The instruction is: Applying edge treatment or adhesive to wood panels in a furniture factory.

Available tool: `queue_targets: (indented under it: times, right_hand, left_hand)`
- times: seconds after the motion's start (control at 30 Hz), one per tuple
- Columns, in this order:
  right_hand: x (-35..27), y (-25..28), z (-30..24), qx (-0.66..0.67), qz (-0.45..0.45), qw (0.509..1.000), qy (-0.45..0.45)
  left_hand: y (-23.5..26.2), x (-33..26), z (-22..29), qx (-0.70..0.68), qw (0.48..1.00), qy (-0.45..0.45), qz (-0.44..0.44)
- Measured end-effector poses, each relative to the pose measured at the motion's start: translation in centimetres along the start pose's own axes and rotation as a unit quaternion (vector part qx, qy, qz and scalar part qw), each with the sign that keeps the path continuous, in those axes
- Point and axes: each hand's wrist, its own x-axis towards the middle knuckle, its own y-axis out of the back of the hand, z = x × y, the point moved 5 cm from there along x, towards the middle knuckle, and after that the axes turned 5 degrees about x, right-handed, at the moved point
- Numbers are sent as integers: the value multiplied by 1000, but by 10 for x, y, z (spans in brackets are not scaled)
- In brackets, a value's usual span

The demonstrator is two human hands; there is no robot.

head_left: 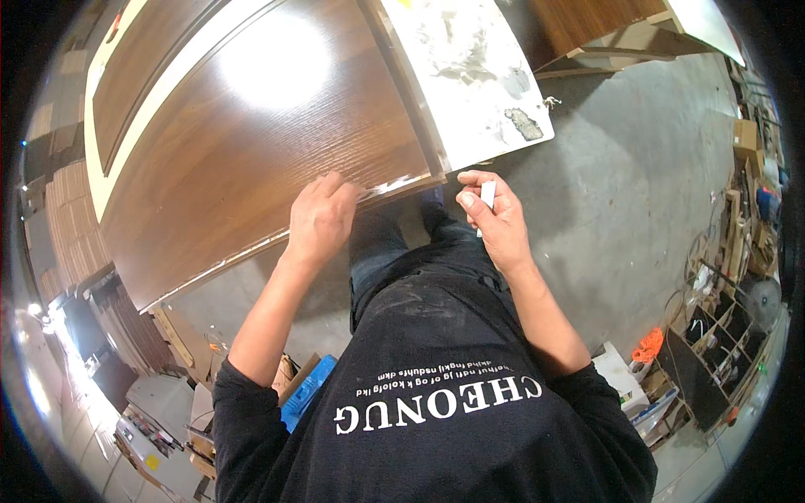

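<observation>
A large brown wood-grain panel [277, 159] lies in front of me, its near edge running along a thin shiny strip [390, 184] that looks like clear film. My left hand [323, 216] is closed at this edge, with the fingertips bent down against it. Whatever those fingers pinch is hidden. To the right, just off the panel's corner, my right hand [501, 225] grips a small flat white stick [487, 194] between thumb and fingers. Its exact kind does not show.
A white board [470, 101] with stains and crumpled film adjoins the panel's right side. Another brown wooden piece [579, 29] stands at the far right. Stacked brown boards [80, 218] are on the left. Shelving [704, 360] and an orange bundle [648, 344] sit at lower right.
</observation>
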Motion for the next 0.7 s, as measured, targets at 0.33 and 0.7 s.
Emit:
queue_targets:
  times: [0.33,0.7]
  right_hand:
    - [2,0,-5,-10,5,1000,-5]
    - [3,2,-5,-14,2,1000,0]
  left_hand:
    - [3,-8,-5,45,999,6,-18]
    - [-2,-2,8,66,996,-59,13]
